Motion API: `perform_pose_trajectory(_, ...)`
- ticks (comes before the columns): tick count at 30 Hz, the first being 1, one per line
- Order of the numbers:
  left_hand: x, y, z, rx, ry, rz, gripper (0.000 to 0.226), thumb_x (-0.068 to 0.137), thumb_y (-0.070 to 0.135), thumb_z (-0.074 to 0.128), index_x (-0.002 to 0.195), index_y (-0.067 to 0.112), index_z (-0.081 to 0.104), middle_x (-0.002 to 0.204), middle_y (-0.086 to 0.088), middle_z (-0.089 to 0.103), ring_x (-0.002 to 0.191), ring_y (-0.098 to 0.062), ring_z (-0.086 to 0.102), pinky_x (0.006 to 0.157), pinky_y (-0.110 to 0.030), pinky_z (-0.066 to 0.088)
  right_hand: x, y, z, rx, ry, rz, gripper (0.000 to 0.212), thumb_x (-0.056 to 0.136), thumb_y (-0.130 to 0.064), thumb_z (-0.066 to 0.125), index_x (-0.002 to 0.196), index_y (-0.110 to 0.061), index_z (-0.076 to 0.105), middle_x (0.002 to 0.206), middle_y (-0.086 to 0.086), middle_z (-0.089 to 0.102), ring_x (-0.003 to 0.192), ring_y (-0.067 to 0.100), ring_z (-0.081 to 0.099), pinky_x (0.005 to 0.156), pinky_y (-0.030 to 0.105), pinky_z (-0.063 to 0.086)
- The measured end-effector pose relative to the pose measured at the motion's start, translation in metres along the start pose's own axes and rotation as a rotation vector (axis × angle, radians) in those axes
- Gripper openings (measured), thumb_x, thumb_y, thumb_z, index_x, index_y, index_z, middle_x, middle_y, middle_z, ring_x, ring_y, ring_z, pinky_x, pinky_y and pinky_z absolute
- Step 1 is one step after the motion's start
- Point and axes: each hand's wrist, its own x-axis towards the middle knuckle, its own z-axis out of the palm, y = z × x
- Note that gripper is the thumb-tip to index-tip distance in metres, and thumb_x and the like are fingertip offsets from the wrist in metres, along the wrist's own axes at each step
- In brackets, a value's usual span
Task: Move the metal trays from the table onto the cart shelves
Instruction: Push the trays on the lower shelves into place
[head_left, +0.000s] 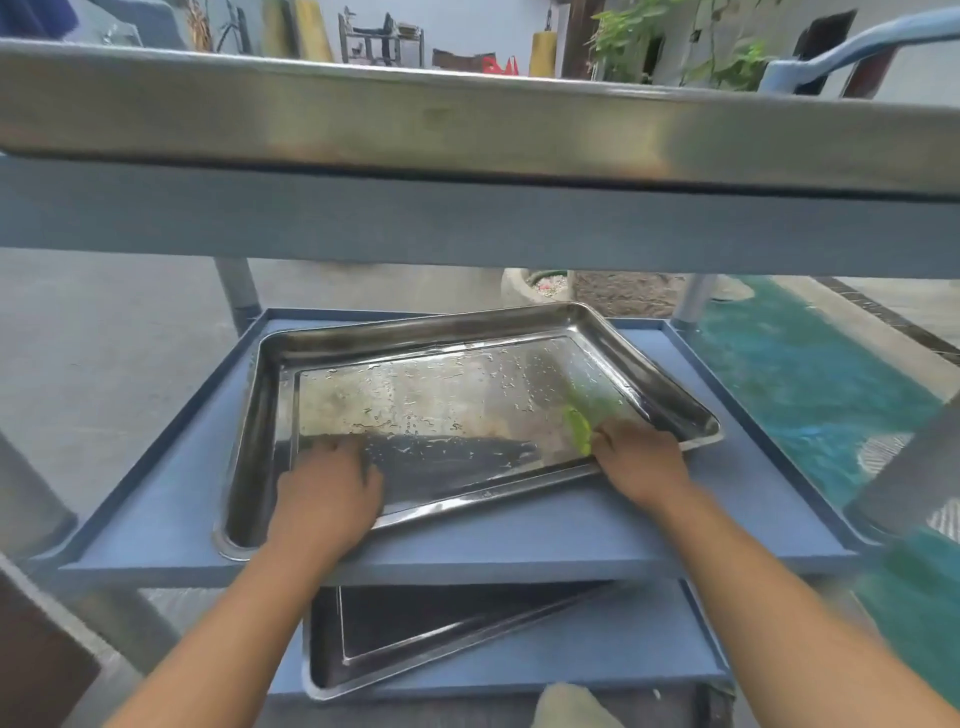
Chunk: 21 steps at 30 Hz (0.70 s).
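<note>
A wet metal tray (441, 395) lies askew on the blue cart's middle shelf (519, 540). My left hand (324, 493) rests on the tray's near rim, fingers over the edge into the tray. On the near right rim, my right hand (641, 462) grips the tray together with a green cloth-like object (579, 426). A second metal tray (441, 639) sits on the bottom shelf (623, 654), partly hidden by the middle shelf. A third tray's side wall (467, 130) shows on the top shelf (467, 228), close to the camera.
The cart's grey posts (236, 286) stand at the shelf corners, and its blue handle (852, 47) rises at the upper right. A green mat (810, 395) covers the floor to the right. Plants (675, 41) and clutter stand behind the cart.
</note>
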Motion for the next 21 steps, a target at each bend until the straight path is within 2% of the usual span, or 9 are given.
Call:
perform_pose_trajectory(5, 0.007, -0.008, 0.0, -0.029, -0.008, 0.077, 0.034, 0.094, 0.03, 0.042, 0.116, 0.011, 0.059, 0.111, -0.013, 0.06, 0.1, -0.034, 0.058, 0.085, -0.046, 0.051, -0.017, -0.001, -0.001, -0.018, -0.017, 0.023, 0.033, 0.097, -0.032, 0.031, 0.097, -0.014, 0.058, 0.1, 0.009, 0.063, 0.095, 0.031, 0.059, 0.08, 0.037, 0.045)
perform_pose_trajectory(10, 0.015, -0.013, -0.006, -0.041, -0.078, 0.123, 0.033, 0.096, 0.034, 0.042, 0.114, 0.012, 0.06, 0.107, -0.011, 0.068, 0.095, -0.03, 0.062, 0.084, -0.042, 0.053, -0.052, -0.008, -0.003, -0.084, 0.031, 0.085, 0.044, 0.1, -0.037, 0.026, 0.101, -0.013, 0.063, 0.103, 0.011, 0.066, 0.097, 0.034, 0.063, 0.08, 0.04, 0.039)
perform_pose_trajectory(13, 0.021, -0.016, -0.008, -0.024, -0.119, 0.138, 0.033, 0.096, 0.037, 0.044, 0.115, 0.016, 0.062, 0.108, -0.01, 0.07, 0.092, -0.029, 0.063, 0.08, -0.038, 0.052, -0.067, -0.012, 0.0, -0.153, 0.031, 0.132, 0.044, 0.099, -0.033, 0.024, 0.086, -0.018, 0.063, 0.094, 0.008, 0.067, 0.085, 0.029, 0.06, 0.079, 0.039, 0.036)
perform_pose_trajectory(17, 0.024, -0.019, -0.011, 0.007, -0.126, 0.173, 0.027, 0.093, 0.037, 0.043, 0.09, 0.021, 0.064, 0.094, -0.007, 0.07, 0.075, -0.021, 0.057, 0.067, -0.033, 0.047, -0.079, -0.018, -0.003, -0.115, 0.008, 0.192, 0.043, 0.097, -0.032, 0.023, 0.073, -0.02, 0.056, 0.079, 0.004, 0.056, 0.077, 0.026, 0.055, 0.077, 0.038, 0.033)
perform_pose_trajectory(21, 0.019, -0.022, -0.014, 0.002, -0.152, 0.172, 0.034, 0.092, 0.043, 0.046, 0.105, 0.021, 0.068, 0.105, -0.005, 0.07, 0.092, -0.026, 0.063, 0.078, -0.034, 0.051, -0.088, -0.023, -0.009, -0.086, -0.013, 0.197, 0.045, 0.097, -0.032, 0.022, 0.072, -0.018, 0.058, 0.076, 0.004, 0.055, 0.075, 0.025, 0.055, 0.079, 0.038, 0.036)
